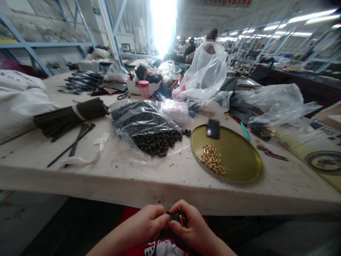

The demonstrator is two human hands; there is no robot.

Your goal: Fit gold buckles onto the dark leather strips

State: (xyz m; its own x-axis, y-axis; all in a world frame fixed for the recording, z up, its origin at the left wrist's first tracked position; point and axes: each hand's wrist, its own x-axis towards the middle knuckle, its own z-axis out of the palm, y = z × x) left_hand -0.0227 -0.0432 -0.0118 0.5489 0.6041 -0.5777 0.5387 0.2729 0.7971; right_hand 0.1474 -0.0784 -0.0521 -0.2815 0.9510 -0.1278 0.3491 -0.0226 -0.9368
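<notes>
Below the table's front edge, my left hand (150, 221) and my right hand (189, 223) meet fingertip to fingertip. Between them is a short dark strap (174, 216) with a shiny metal buckle (182, 218) on it. My left thumb and fingers pinch one end of the strap; my right fingers curl around the buckle end. Most of the strap is hidden by the fingers. On the table ahead, small gold buckles (211, 160) are heaped on a round gold tray (239, 156). Small black loops (157, 142) spill from a clear plastic bag (144, 115).
A tied bundle of dark straps (90, 108) lies at the left, with two loose straps (76, 144) before it. Scissors (123, 95) and a pink-lidded jar (144, 90) stand farther back. Pliers (273, 153) lie right of the tray. Beyond are plastic bags (277, 99) and a person (207, 64).
</notes>
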